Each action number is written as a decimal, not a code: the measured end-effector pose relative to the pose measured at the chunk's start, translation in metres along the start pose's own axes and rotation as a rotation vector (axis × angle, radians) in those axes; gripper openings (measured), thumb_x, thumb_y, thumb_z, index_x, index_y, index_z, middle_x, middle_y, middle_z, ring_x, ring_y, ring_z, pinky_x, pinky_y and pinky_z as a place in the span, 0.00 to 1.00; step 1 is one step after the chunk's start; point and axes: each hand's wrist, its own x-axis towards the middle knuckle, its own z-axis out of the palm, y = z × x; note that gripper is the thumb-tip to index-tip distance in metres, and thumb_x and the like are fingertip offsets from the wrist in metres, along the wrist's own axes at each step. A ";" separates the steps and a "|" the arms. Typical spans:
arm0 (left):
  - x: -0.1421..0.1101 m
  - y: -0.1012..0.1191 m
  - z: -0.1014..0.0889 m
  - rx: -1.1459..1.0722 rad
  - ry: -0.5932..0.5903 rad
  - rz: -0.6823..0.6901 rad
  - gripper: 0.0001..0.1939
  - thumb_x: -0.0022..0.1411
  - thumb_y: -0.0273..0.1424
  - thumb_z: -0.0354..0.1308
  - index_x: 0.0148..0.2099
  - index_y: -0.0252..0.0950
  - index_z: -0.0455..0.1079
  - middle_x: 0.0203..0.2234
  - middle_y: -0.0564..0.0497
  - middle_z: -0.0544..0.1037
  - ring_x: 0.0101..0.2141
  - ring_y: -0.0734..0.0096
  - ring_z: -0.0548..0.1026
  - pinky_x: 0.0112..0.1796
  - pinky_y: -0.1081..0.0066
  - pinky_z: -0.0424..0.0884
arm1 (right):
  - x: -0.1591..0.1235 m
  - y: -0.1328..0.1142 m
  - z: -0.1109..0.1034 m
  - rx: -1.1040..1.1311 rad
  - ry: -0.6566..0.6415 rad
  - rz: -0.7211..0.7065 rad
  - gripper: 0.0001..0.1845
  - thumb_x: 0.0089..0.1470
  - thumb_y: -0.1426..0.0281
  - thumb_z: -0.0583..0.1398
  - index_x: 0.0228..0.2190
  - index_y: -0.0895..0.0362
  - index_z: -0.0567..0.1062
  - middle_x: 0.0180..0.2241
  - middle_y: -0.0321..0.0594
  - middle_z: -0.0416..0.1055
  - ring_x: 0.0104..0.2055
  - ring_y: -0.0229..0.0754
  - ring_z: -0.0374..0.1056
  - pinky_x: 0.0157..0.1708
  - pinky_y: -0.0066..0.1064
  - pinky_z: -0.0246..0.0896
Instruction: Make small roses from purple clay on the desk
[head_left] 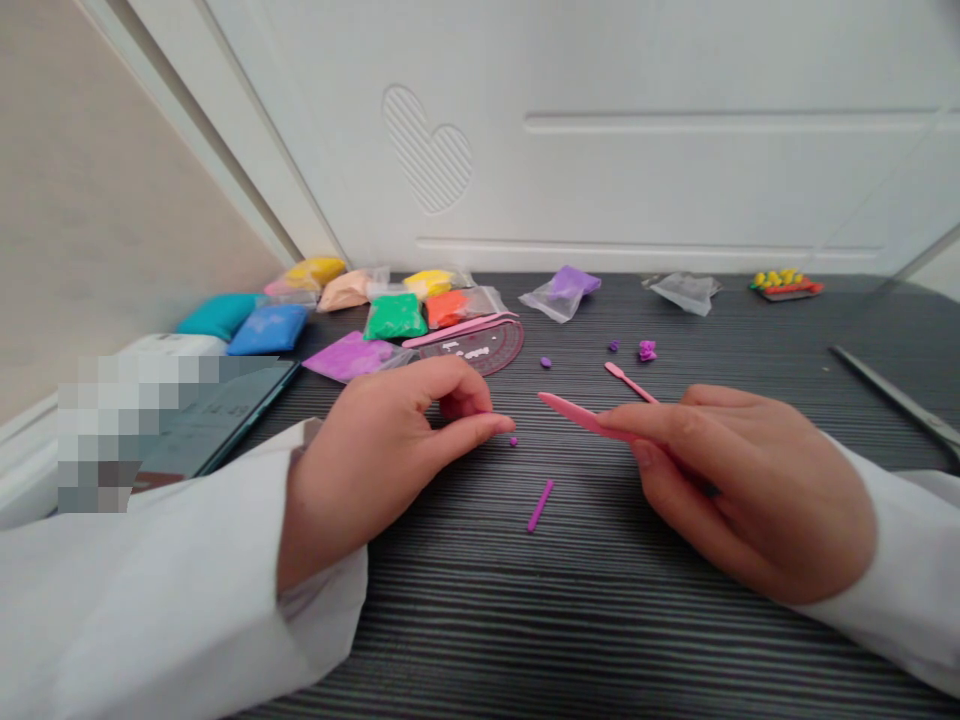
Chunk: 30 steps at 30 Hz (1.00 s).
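White panelled door (pixel 637 130) behind, dark ribbed bench (pixel 600 620) across the view, w/ bags of coloured clay (pixel 395 317) bunched far left, a pink plastic stencil (pixel 480 347) just in front of them and a tablet (pixel 225 420) near left, partly pixelated. L grip (pixel 375 450) has its fingers curled in, tips together, nothing visible held, though the inside of the curl is hidden. A tiny purple clay crumb (pixel 513 441) sits just right of its fingertips (pixel 499 427), so L is nearer than R. R grip (pixel 750 490) is clamped on a pink plastic spatula (pixel 577 416), long axis running left, tip ending near the crumb, far side; handle end hidden in the hand. A purple clay stick (pixel 539 505) lies tilted on the bench btwn the hands, nearer the camera. Farther off: a small pink tool (pixel 628 381) and purple clay bits (pixel 646 350).
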 end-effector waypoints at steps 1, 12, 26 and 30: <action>0.000 -0.001 0.000 -0.002 -0.002 0.005 0.11 0.54 0.41 0.59 0.29 0.40 0.70 0.23 0.59 0.75 0.25 0.76 0.70 0.26 0.76 0.62 | 0.000 0.000 0.000 0.006 -0.007 0.004 0.16 0.54 0.74 0.51 0.45 0.58 0.67 0.19 0.31 0.62 0.21 0.36 0.57 0.24 0.33 0.49; -0.001 -0.003 0.004 -0.057 -0.010 0.026 0.14 0.59 0.36 0.56 0.47 0.44 0.70 0.41 0.56 0.77 0.40 0.70 0.74 0.42 0.71 0.68 | 0.000 0.001 0.001 0.004 0.022 -0.024 0.16 0.55 0.75 0.51 0.46 0.58 0.67 0.19 0.29 0.61 0.21 0.34 0.56 0.25 0.31 0.47; -0.001 -0.001 0.003 -0.033 -0.010 0.037 0.12 0.58 0.37 0.56 0.44 0.43 0.72 0.38 0.56 0.78 0.38 0.70 0.74 0.40 0.72 0.68 | 0.000 0.000 0.000 -0.020 0.004 -0.030 0.15 0.55 0.75 0.51 0.45 0.58 0.67 0.19 0.29 0.62 0.22 0.34 0.56 0.25 0.30 0.47; 0.000 -0.003 0.004 -0.045 -0.026 0.115 0.08 0.57 0.35 0.57 0.39 0.43 0.74 0.34 0.59 0.78 0.36 0.75 0.74 0.39 0.76 0.67 | 0.000 0.000 0.001 -0.030 0.012 -0.034 0.15 0.56 0.75 0.51 0.45 0.57 0.67 0.19 0.29 0.62 0.22 0.34 0.56 0.25 0.30 0.47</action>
